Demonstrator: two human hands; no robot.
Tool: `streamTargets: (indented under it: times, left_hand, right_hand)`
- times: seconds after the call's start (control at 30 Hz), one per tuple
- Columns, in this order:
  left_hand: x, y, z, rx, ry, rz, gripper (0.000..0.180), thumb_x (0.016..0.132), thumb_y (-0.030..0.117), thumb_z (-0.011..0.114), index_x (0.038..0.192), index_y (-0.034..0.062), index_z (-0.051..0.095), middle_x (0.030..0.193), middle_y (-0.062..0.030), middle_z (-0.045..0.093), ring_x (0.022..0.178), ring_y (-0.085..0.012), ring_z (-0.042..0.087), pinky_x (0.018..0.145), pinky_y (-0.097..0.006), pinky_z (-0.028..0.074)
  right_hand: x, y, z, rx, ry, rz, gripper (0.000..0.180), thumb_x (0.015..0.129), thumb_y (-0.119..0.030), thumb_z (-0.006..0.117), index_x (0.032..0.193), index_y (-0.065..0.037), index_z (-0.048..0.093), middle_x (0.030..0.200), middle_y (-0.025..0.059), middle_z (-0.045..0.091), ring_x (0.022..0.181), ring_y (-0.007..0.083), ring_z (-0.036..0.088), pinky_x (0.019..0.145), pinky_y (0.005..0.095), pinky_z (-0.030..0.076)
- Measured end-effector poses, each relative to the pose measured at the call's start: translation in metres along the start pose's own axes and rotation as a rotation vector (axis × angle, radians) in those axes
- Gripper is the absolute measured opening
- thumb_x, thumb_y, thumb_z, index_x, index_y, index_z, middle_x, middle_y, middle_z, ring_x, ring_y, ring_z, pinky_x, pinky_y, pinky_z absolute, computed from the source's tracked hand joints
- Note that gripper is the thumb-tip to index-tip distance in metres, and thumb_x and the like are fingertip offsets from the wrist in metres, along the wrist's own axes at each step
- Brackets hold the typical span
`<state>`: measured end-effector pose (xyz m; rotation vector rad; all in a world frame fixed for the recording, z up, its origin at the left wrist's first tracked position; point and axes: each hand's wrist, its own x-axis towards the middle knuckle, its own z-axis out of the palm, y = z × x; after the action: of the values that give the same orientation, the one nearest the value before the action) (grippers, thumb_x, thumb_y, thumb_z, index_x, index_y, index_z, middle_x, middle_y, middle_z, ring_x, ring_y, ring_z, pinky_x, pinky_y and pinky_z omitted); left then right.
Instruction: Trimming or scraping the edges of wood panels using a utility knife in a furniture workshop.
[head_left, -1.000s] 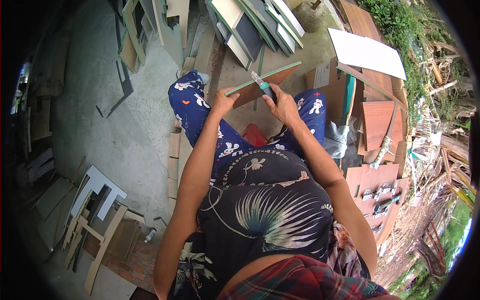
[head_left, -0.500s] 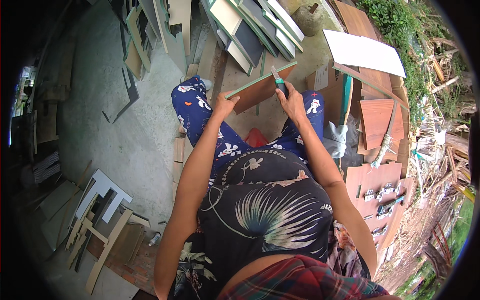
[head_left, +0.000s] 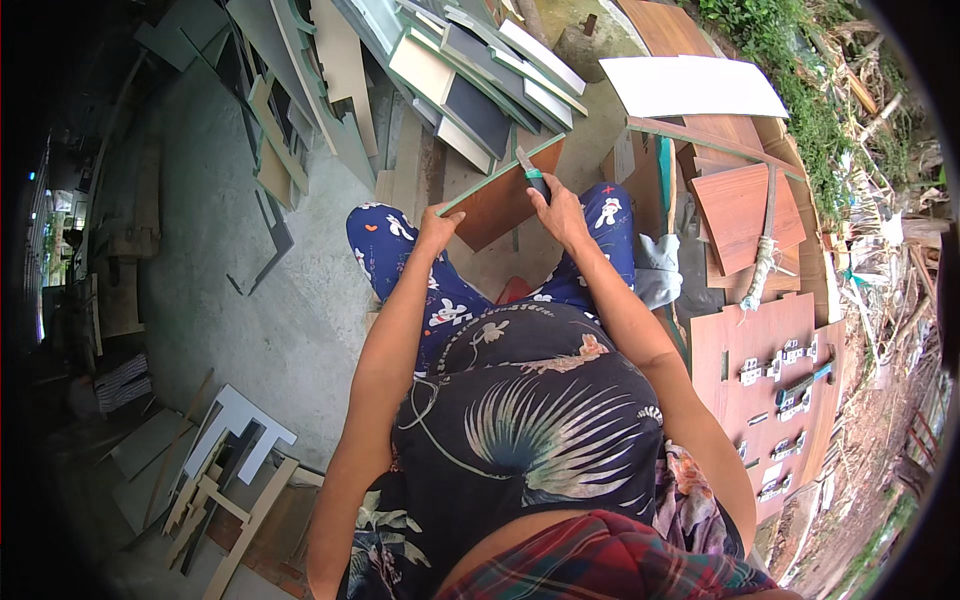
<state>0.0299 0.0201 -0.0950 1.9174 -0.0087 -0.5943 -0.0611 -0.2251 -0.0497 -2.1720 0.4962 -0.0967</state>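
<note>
Between my knees a brown wood-grain board [head_left: 500, 212] stands tilted, its narrow green edge facing up. My left hand [head_left: 437, 230] grips the board at its near left corner, thumb against the brown face. In my right hand [head_left: 562, 213] is a utility knife [head_left: 534, 177] with a black and teal handle, fingers wrapped round it. The knife's blade points away from me and lies at the green edge, a little past its middle; whether it touches cannot be made out. The board's lower edge sits over the floor between my legs.
Stacked panel offcuts [head_left: 470, 95] lean ahead of me. To the right are a white panel [head_left: 695, 88], brown boards [head_left: 740, 215], a grey cloth [head_left: 657, 270] and a brown panel [head_left: 710, 345] bearing metal hinges [head_left: 790, 352] and a teal-handled tool [head_left: 800, 385]. Cut strips [head_left: 240, 520] lie lower left.
The whole view has shifted, so the board, knife and both hands appear slightly further left and lower. My grips stay the same, and the knife stays near the same part of the edge.
</note>
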Motion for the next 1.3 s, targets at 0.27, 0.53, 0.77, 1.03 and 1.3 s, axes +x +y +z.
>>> streamTargets:
  times: [0.27, 0.53, 0.77, 1.03, 1.3]
  left_hand:
    - [-0.016, -0.007, 0.003, 0.150, 0.048, 0.027, 0.031, 0.086, 0.016, 0.073, 0.112, -0.0011, 0.072, 0.098, -0.0134, 0.075, 0.088, -0.0192, 0.069, 0.084, -0.032, 0.052]
    - [-0.014, -0.014, 0.002, 0.055, 0.031, 0.062, 0.029, 0.087, 0.013, 0.072, 0.112, -0.0016, 0.072, 0.097, -0.0132, 0.075, 0.089, -0.0182, 0.068, 0.082, -0.031, 0.052]
    - [-0.018, 0.004, 0.008, 0.136, 0.048, 0.076, 0.033, 0.087, 0.014, 0.073, 0.116, -0.0024, 0.070, 0.100, -0.0135, 0.075, 0.090, -0.0166, 0.068, 0.083, -0.030, 0.052]
    - [-0.008, -0.019, 0.008, 0.032, 0.027, 0.140, 0.031, 0.088, 0.011, 0.072, 0.115, -0.0030, 0.070, 0.102, -0.0114, 0.075, 0.091, -0.0155, 0.067, 0.085, -0.029, 0.051]
    - [-0.010, -0.032, 0.009, 0.161, 0.006, 0.138, 0.032, 0.089, 0.020, 0.074, 0.110, -0.0039, 0.072, 0.096, -0.0131, 0.075, 0.086, -0.0176, 0.067, 0.082, -0.032, 0.052]
  right_hand:
    - [-0.020, -0.036, 0.005, -0.072, -0.096, -0.089, 0.045, 0.093, -0.031, 0.063, 0.128, -0.005, 0.056, 0.099, 0.0278, 0.070, 0.096, 0.0467, 0.066, 0.084, 0.0515, 0.052]
    - [-0.036, -0.043, 0.017, -0.160, -0.260, -0.218, 0.040, 0.093, -0.030, 0.064, 0.124, -0.007, 0.056, 0.102, 0.0256, 0.069, 0.096, 0.0443, 0.066, 0.082, 0.0513, 0.052]
    - [0.040, 0.032, -0.055, -0.261, 0.151, 0.147, 0.050, 0.096, -0.038, 0.061, 0.131, -0.003, 0.057, 0.106, 0.0285, 0.069, 0.101, 0.0444, 0.067, 0.087, 0.0478, 0.053]
    - [0.002, -0.015, -0.018, -0.135, -0.206, -0.156, 0.048, 0.093, -0.034, 0.064, 0.133, -0.007, 0.056, 0.101, 0.0276, 0.070, 0.099, 0.0450, 0.066, 0.086, 0.0503, 0.051]
    - [0.029, -0.005, -0.038, 0.023, 0.065, 0.055, 0.049, 0.093, -0.037, 0.065, 0.126, -0.001, 0.061, 0.100, 0.0294, 0.069, 0.098, 0.0460, 0.066, 0.086, 0.0479, 0.051]
